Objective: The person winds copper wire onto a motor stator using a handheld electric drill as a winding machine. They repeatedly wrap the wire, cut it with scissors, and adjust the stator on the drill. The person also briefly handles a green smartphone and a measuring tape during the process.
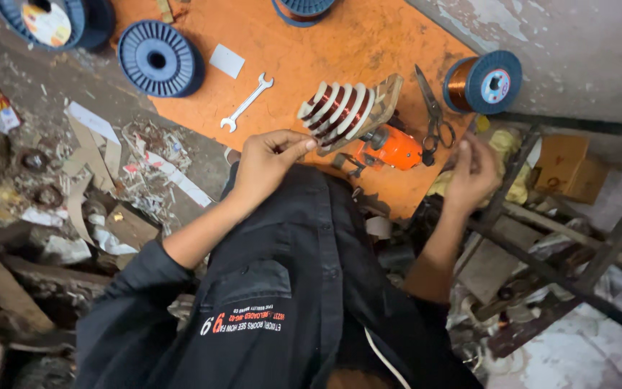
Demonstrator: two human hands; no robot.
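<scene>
The left hand (268, 162) is raised over the near edge of an orange mat (340, 50), its fingers (298, 148) pinched together right at the lower end of a coil former (343, 112). This former is a stack of pale ribs wound with reddish copper wire, tilted and mounted on an orange winding machine (394, 148) that sits on the mat. Whether a strand of wire is caught in the pinch is too fine to tell. The right hand (473, 173) hangs off to the right of the machine, well apart from the former, its fingers curled loosely inward; nothing can be made out in its grip, and whether it holds a thread of wire I cannot tell.

Scissors (433, 115) lie just right of the former, their handles near the machine. A spool of copper wire (484, 81) with blue ends rests at the mat's right edge. A wrench (246, 102) lies on the mat to the left of the former, with a small grey card (226, 60) above it and an empty blue spool (158, 57) at the mat's left edge. Scraps of paper and card (95, 166) litter the floor to the left. A dark metal frame (577, 252) stands at the right.
</scene>
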